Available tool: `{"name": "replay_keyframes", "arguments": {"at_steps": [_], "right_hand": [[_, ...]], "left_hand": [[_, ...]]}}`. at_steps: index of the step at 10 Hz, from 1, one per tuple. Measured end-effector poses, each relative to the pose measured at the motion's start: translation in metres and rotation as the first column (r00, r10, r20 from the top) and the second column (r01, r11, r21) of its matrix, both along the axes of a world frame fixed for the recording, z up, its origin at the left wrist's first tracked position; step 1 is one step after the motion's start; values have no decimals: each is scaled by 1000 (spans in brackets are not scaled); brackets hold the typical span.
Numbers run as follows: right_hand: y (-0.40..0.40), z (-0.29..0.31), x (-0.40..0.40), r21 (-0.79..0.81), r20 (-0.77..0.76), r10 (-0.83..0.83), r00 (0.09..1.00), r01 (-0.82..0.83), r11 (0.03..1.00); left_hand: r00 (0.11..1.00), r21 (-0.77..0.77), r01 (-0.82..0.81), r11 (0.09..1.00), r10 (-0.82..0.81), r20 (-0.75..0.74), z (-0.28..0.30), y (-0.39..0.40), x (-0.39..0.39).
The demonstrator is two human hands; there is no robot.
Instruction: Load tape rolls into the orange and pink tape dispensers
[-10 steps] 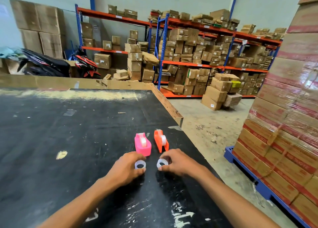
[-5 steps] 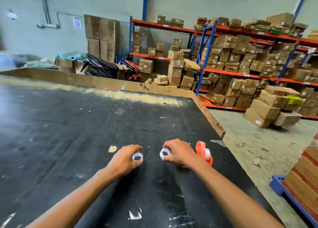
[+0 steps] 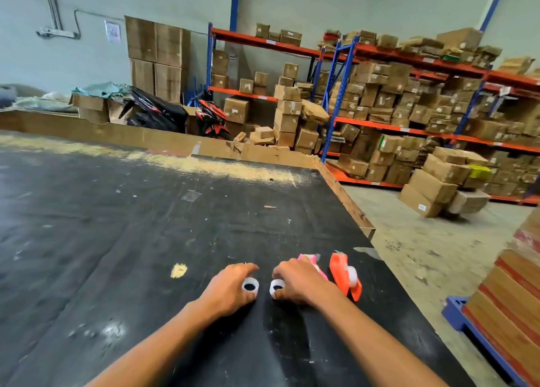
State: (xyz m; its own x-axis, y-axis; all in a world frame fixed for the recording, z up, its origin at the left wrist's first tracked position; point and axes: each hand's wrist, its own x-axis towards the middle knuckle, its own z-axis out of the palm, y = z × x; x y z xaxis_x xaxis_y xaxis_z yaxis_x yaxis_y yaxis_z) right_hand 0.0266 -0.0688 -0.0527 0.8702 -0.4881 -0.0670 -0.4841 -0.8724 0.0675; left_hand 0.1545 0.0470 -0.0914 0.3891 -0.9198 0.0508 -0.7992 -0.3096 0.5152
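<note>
Two small clear tape rolls lie on the black table point(image 3: 117, 240). My left hand point(image 3: 230, 287) grips the left tape roll point(image 3: 250, 286) between thumb and fingers. My right hand point(image 3: 298, 281) grips the right tape roll point(image 3: 277, 287) the same way. Just right of my right hand stands the orange dispenser point(image 3: 344, 275), a roll showing in its side. The pink dispenser point(image 3: 314, 264) stands behind my right hand, which hides most of it.
The table's right edge point(image 3: 347, 202) runs close past the dispensers, with concrete floor beyond. A wrapped pallet of cartons point(image 3: 514, 307) stands at the right. Shelving with boxes point(image 3: 394, 106) fills the back. A yellow scrap point(image 3: 178, 270) lies left of my hands.
The view has swung left and my hands with the rolls have shifted left of the dispensers. The pink dispenser has come back into sight behind my right hand.
</note>
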Motion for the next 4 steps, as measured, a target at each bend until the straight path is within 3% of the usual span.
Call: {"name": "replay_keyframes", "arguments": {"at_steps": [2, 4], "right_hand": [[8, -6, 0, 120, 7, 19, 1000, -20, 993], [16, 4, -19, 200, 169, 26, 985, -60, 978]], "left_hand": [[1000, 46, 1, 999, 0, -14, -14, 14, 6], [1000, -18, -24, 1000, 24, 10, -7, 43, 8]]}}
